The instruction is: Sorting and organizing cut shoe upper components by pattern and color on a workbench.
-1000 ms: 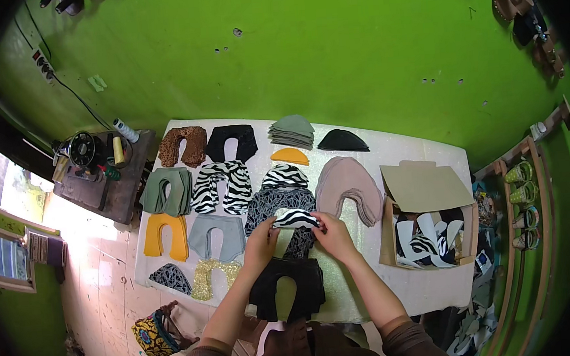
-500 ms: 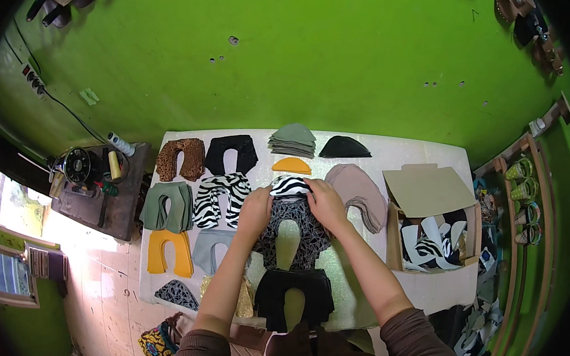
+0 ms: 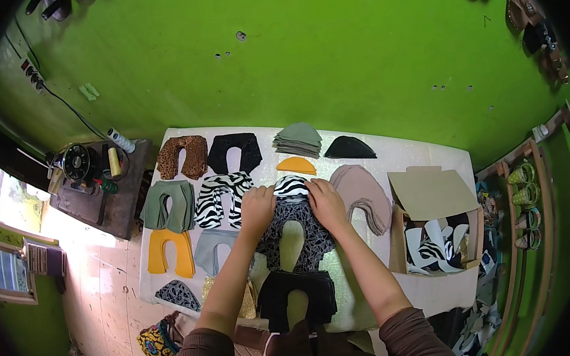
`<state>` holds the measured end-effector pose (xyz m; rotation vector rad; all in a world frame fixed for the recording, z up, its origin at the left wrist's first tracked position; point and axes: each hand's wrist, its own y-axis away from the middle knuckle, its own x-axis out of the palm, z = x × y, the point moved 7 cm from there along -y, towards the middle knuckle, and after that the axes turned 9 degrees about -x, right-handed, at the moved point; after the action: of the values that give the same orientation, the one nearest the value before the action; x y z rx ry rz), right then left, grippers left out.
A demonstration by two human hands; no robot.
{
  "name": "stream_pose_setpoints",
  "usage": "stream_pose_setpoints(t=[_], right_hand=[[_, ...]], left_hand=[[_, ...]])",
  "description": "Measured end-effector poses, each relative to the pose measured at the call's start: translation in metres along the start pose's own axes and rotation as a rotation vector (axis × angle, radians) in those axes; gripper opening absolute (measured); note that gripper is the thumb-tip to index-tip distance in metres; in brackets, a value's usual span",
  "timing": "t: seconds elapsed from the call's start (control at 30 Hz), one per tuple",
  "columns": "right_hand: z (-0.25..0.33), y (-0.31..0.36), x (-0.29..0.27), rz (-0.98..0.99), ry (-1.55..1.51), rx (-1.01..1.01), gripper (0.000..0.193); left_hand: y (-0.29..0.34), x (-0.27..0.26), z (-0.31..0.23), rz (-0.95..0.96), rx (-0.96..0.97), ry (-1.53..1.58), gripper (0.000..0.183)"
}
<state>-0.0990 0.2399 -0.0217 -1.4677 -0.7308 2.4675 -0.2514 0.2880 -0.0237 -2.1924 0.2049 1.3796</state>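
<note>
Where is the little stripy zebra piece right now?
In the head view the small zebra-striped piece lies mid-table between the left hand and right hand, just below the orange half-round piece and above the dark patterned arch piece.
</note>
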Motion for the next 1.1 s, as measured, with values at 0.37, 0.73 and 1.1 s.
stream_pose_setpoints(t=[0.37,0.73,1.1], right_hand=[[0.027,0.007,0.027,0.199,0.152,-0.146,0.042],[0.012,0.011,0.045,0.24,0.179,-0.063,0.046],[0.011,0.011,0.045,0.24,0.182,-0.093,0.046]], left_hand=[[0.019,0.016,-0.034,0.021,0.02,0.015,0.044],[0.019,0.043,-0.022,0.122,-0.11,-0.09,0.054],[0.018,0.042,-0.024,0.114,-0.133,-0.087,0.054]])
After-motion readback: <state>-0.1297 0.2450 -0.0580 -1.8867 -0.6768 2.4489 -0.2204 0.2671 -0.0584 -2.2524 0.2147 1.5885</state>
